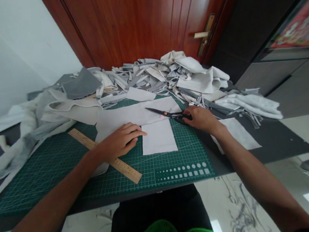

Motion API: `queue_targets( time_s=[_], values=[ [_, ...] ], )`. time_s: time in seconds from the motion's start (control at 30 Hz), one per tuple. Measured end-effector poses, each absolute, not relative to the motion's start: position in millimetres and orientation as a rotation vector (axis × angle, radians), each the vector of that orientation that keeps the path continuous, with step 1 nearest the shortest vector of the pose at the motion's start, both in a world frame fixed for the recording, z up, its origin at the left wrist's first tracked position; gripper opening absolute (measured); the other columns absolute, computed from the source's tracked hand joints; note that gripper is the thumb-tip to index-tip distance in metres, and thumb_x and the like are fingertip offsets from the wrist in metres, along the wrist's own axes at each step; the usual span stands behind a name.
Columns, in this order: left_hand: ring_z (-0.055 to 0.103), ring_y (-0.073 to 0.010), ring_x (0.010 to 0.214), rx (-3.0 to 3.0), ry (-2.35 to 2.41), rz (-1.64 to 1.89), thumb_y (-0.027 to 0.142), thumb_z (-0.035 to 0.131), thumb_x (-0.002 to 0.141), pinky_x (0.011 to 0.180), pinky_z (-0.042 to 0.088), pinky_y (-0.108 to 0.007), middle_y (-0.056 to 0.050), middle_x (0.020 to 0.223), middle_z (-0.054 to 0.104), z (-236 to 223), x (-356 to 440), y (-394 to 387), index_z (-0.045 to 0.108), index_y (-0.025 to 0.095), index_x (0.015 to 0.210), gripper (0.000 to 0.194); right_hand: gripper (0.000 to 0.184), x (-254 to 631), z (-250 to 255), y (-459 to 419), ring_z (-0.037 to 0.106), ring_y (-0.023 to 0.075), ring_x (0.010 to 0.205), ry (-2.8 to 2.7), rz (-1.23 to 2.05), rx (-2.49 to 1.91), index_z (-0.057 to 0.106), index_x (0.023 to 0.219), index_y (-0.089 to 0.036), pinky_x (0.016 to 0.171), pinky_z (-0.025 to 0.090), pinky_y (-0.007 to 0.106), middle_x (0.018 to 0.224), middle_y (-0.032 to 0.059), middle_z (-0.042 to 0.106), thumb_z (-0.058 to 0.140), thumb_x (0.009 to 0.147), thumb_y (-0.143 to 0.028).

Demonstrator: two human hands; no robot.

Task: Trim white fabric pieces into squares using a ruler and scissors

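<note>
My right hand (200, 118) is closed round the black handles of a pair of scissors (167, 114). The blades point left and lie over a long white fabric strip (124, 115). Below that strip sits a white fabric square (159, 139) on a green cutting mat (192, 145). My left hand (124, 139) rests with its fingers stretched out, the fingertips at the square's left edge and against the strip. A wooden ruler (127, 169) runs slantwise beneath my left wrist, which hides part of it.
Grey and white fabric scraps (145, 75) are heaped along the back. A crumpled fabric pile (42, 112) covers the left side. Another white fabric piece (238, 133) lies by my right forearm. Behind the table stands a wooden door (129, 27); scraps litter the floor.
</note>
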State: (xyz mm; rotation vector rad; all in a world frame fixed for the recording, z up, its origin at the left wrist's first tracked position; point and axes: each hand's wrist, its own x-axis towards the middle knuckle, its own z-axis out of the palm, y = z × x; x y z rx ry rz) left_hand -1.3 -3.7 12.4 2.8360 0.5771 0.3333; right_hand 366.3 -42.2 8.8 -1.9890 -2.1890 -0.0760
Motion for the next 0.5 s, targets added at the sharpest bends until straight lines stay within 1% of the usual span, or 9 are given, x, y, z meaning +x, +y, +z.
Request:
queue_targets(
  time_s=[0.07, 0.13, 0.27, 0.37, 0.5],
  values=[
    [0.053, -0.0265, 0.124, 2.830, 0.582, 0.333, 0.019, 0.044, 0.103, 0.111, 0.040, -0.044, -0.009, 0.133, 0.061, 9.1, 2.7, -8.9, 0.063, 0.026, 0.135, 0.037, 0.026, 366.8, 8.6, -41.1, 0.071, 0.0263, 0.097, -2.181, -0.066, -1.962, 0.072, 0.110, -0.016, 0.076, 0.052, 0.034, 0.110, 0.0115, 0.077, 0.064, 0.095, -0.036],
    [0.051, -0.0271, 0.127, 2.826, 0.586, 0.338, 0.020, 0.045, 0.104, 0.113, 0.039, -0.045, -0.009, 0.135, 0.060, 6.6, 4.4, -11.4, 0.062, 0.027, 0.136, 0.037, 0.024, 366.9, 8.4, -40.5, 0.071, 0.0250, 0.096, -2.169, -0.037, -1.950, 0.071, 0.108, -0.017, 0.074, 0.051, 0.032, 0.109, 0.0105, 0.076, 0.065, 0.096, -0.037],
    [0.052, -0.0277, 0.127, 2.818, 0.586, 0.350, 0.024, 0.048, 0.104, 0.112, 0.041, -0.046, -0.010, 0.132, 0.060, 5.7, 5.4, -11.7, 0.065, 0.025, 0.132, 0.033, 0.023, 366.2, 7.1, -40.9, 0.071, 0.0253, 0.097, -2.154, -0.024, -1.965, 0.071, 0.109, -0.017, 0.075, 0.051, 0.032, 0.110, 0.0102, 0.076, 0.070, 0.094, -0.035],
    [0.053, -0.0286, 0.126, 2.821, 0.586, 0.356, 0.025, 0.050, 0.104, 0.111, 0.042, -0.047, -0.012, 0.130, 0.060, 6.4, 5.6, -10.3, 0.068, 0.023, 0.129, 0.030, 0.022, 364.8, 6.6, -41.5, 0.071, 0.0264, 0.098, -2.147, -0.038, -1.973, 0.071, 0.109, -0.017, 0.077, 0.052, 0.033, 0.112, 0.0116, 0.076, 0.070, 0.094, -0.033],
    [0.054, -0.0278, 0.124, 2.832, 0.508, 0.381, 0.027, 0.051, 0.105, 0.109, 0.044, -0.045, -0.012, 0.131, 0.061, 2.9, 5.1, -5.6, 0.069, 0.024, 0.128, 0.029, 0.020, 363.3, 7.2, -41.8, 0.071, 0.0256, 0.098, -2.148, -0.033, -1.966, 0.071, 0.106, -0.017, 0.079, 0.052, 0.034, 0.110, 0.0108, 0.076, 0.069, 0.095, -0.033]
  ],
)
